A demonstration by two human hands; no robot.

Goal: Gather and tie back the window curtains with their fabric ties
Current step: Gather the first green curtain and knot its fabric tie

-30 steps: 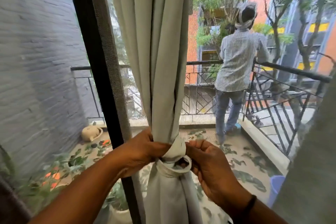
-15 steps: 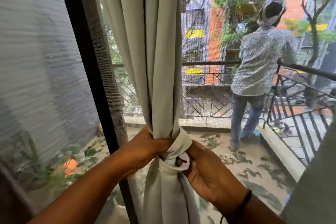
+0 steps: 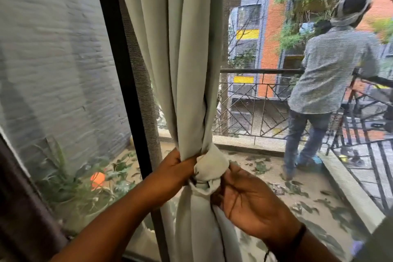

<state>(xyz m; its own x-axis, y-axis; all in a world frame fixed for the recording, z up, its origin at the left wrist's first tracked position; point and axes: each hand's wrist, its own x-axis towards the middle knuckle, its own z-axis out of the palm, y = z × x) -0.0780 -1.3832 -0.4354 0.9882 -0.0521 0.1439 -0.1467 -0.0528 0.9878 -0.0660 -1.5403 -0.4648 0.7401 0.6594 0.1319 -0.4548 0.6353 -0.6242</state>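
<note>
Curtain (image 3: 180,70) hangs gathered in the middle of my view, cinched low down by its tie (image 3: 209,173), which is knotted around the bunched fabric. My left hand (image 3: 172,173) grips the gathered folds just left of the knot. My right hand (image 3: 244,200) pinches the knot's right side, thumb on top and fingers curled below; a dark band sits on that wrist. Just behind the curtain stands a black window frame (image 3: 125,83) with mesh screen. Beyond it lie potted plants (image 3: 70,178) at left, a leaf-strewn balcony floor, a metal railing (image 3: 255,100), and a person (image 3: 327,74) standing at far right.
</note>
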